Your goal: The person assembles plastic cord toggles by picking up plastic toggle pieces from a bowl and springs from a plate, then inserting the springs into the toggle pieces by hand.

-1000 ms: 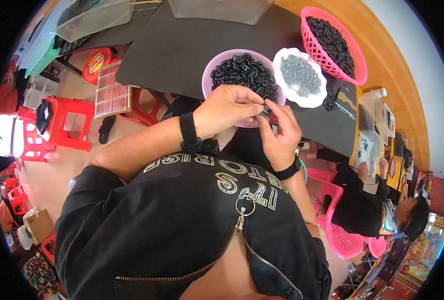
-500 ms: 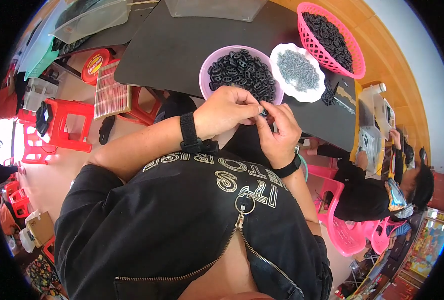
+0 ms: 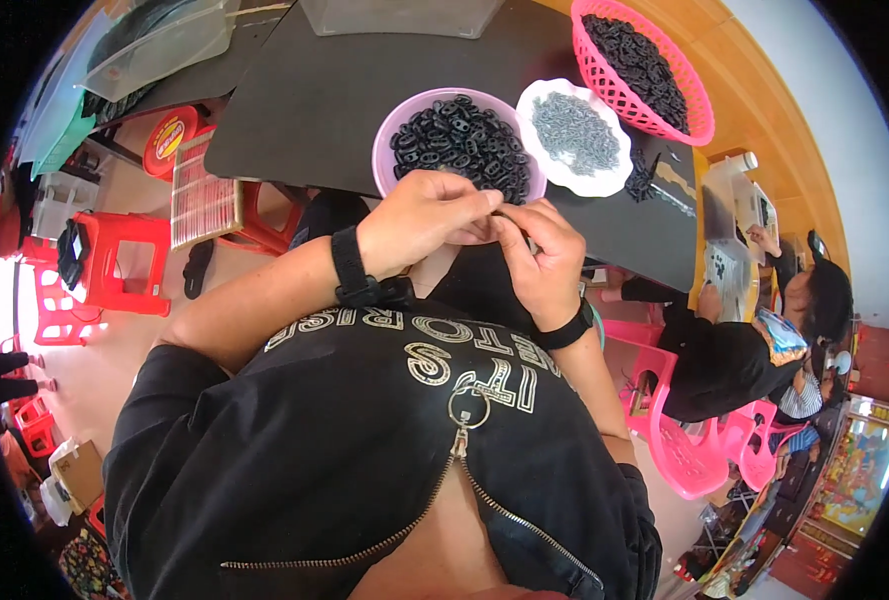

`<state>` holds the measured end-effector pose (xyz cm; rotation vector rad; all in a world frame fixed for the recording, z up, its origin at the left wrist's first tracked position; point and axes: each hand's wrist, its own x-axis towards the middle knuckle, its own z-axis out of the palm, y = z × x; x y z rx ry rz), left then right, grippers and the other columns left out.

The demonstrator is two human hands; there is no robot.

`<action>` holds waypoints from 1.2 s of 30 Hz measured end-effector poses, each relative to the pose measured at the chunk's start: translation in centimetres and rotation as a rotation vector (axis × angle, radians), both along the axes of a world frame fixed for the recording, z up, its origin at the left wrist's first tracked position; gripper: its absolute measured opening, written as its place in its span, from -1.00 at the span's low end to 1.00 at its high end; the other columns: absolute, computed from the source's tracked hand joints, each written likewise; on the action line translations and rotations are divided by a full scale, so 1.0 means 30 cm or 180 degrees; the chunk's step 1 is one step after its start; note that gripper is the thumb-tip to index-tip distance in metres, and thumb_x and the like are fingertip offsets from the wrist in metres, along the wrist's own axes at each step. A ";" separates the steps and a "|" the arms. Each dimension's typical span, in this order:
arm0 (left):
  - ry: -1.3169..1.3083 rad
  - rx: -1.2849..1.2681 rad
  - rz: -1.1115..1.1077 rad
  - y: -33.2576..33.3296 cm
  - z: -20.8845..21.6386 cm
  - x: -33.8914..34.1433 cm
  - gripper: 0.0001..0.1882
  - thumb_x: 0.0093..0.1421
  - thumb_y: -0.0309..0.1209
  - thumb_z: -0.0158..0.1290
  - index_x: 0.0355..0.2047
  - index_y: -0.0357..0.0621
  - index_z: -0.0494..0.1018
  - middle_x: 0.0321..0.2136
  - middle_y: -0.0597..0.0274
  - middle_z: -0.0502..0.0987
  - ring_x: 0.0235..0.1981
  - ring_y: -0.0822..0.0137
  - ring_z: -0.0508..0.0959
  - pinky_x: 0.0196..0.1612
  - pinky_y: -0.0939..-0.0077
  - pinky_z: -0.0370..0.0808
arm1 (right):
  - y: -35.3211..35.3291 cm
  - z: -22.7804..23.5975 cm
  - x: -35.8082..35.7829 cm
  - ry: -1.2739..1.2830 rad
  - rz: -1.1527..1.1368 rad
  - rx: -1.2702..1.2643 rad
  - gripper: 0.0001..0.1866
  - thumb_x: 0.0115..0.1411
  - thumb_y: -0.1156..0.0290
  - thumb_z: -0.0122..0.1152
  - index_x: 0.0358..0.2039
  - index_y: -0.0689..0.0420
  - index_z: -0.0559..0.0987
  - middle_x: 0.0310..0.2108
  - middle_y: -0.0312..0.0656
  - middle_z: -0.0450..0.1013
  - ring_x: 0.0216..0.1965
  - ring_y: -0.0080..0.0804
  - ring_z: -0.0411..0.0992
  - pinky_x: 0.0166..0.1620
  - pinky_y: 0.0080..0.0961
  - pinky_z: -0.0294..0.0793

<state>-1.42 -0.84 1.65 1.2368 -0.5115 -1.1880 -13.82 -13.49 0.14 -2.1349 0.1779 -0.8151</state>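
Note:
My left hand (image 3: 420,222) and my right hand (image 3: 547,255) meet fingertip to fingertip at the table's near edge, both closed in a pinch. A small dark piece (image 3: 503,212) shows between the fingertips; most of it is covered, so its kind cannot be told. Just beyond them stands a lilac bowl (image 3: 383,160) heaped with black oval parts (image 3: 460,135) that have holes through them. Touching its right side is a white scalloped plate (image 3: 615,182) of small silvery metal pieces (image 3: 573,133), perhaps screws or pins.
A pink lattice basket (image 3: 703,115) of black parts stands at the far right of the dark table (image 3: 295,100). At the far edge sits a clear plastic bin (image 3: 400,15). Red stools (image 3: 125,262) stand left; another person (image 3: 725,345) sits right by pink chairs (image 3: 680,450).
The whole view has shifted slightly, so things sit further left and up. My right fingers are curled in more, and the dark piece between the fingertips has turned or shifted.

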 end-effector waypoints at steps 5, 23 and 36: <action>-0.1812 -0.0007 0.0263 0.003 -0.040 0.060 -0.83 0.19 -0.40 0.03 -0.30 -0.28 0.46 -0.41 0.26 0.53 -0.38 0.48 0.52 -0.28 0.58 0.46 | -0.143 0.070 0.016 0.0944 -0.0098 0.0754 -0.86 0.05 0.45 0.23 -0.39 0.23 0.62 -0.47 -0.22 0.55 -0.41 -0.60 0.45 -0.30 -0.60 0.43; -0.4483 0.0495 -0.0411 -0.040 -0.078 0.088 -0.81 -0.01 -0.39 0.10 -0.37 -0.19 0.52 -0.42 0.08 0.44 -0.32 0.09 0.48 -0.24 0.31 0.44 | -0.455 -0.080 0.081 0.1544 -0.1236 -0.1583 -0.74 -0.05 0.37 0.24 -0.32 0.20 0.57 -0.34 0.02 0.46 -0.22 -0.02 0.40 -0.12 -0.23 0.39; -0.4365 0.0438 -0.0470 -0.045 -0.101 0.095 -0.92 0.00 -0.44 0.06 -0.52 -0.18 0.48 -0.49 0.10 0.43 -0.39 0.09 0.49 -0.31 0.28 0.44 | -0.442 -0.089 0.111 0.1007 -0.1257 -0.1713 -0.90 -0.01 0.42 0.17 -0.52 0.19 0.54 -0.49 -0.06 0.45 -0.36 -0.07 0.41 -0.25 -0.24 0.40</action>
